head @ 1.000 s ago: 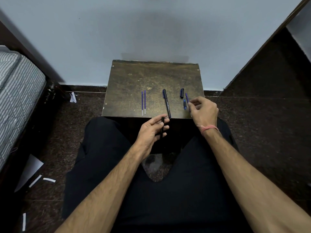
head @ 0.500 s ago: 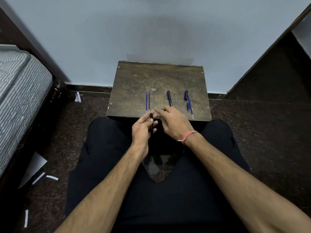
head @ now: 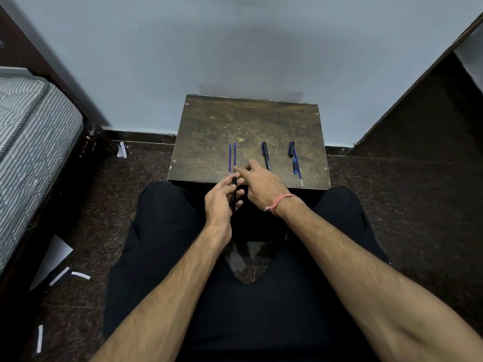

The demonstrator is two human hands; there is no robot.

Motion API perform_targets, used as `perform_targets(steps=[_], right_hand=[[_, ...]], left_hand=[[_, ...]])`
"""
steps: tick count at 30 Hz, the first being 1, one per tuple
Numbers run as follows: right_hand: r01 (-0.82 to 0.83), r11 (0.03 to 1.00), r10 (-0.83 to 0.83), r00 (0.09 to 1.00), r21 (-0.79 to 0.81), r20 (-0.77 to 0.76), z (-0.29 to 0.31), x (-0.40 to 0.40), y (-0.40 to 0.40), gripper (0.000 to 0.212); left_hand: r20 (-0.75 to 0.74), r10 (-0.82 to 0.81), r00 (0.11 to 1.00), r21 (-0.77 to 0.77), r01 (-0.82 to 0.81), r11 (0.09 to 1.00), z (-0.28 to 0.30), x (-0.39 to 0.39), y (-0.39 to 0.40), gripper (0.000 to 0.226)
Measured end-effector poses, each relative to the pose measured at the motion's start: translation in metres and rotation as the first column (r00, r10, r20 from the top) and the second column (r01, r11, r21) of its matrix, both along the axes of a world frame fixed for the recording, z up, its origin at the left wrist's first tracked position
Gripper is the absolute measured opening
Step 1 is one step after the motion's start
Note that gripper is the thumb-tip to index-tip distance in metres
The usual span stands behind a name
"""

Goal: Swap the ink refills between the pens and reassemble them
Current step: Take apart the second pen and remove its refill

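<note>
Refill (head: 235, 156) end hidden under right hand (head: 261, 185) fingertips; left hand (head: 222, 202) grips pen barrel (head: 234, 190)

A small brown table (head: 248, 121) stands by the wall. Two thin blue refills (head: 232, 156) lie side by side on it, and their near ends are right by the fingertips (head: 236, 169) of the right hand. A black pen (head: 266, 155) lies just past those fingers, a little to the right. Farther right lie a dark cap (head: 291, 148) and a blue pen piece (head: 296, 164).
</note>
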State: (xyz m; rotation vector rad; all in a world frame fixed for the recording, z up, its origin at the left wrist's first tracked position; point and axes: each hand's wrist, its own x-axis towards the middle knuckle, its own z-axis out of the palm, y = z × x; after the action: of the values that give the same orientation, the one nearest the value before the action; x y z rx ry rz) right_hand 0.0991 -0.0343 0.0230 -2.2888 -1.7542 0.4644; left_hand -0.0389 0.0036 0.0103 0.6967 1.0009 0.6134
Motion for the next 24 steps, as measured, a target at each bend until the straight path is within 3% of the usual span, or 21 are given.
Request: perform_targets(steps=[7,12,15,19,24], right_hand=[[-0.004,1.000,0.005,1.000,0.021,-0.004,0.000,-0.001,-0.003,0.046],[0.176,0.979,-0.170,0.983,0.104,-0.065,0.000,-0.004,-0.006,0.041],[0.131,0.986,-0.132,0.991,0.104,0.009,0.002,-0.007,-0.008,0.046],[0.083,0.996,-0.086,0.989,0.032,0.124,0.004,-0.012,-0.010,0.036],[0.100,0.993,-0.111,0.967,0.060,0.229,-0.001,-0.015,-0.020,0.029]], left_hand=[[0.002,-0.005,1.000,0.010,0.004,1.000,0.001,0.000,0.000,0.038],[0.000,0.000,1.000,-0.003,0.000,1.000,0.001,0.002,0.000,0.038],[-0.002,-0.001,1.000,-0.001,0.001,1.000,0.001,0.002,0.000,0.038],[-0.004,0.006,1.000,0.008,-0.006,1.000,0.001,0.002,0.000,0.039],[0.001,-0.009,1.000,0.015,0.009,1.000,0.001,0.003,0.000,0.037]])
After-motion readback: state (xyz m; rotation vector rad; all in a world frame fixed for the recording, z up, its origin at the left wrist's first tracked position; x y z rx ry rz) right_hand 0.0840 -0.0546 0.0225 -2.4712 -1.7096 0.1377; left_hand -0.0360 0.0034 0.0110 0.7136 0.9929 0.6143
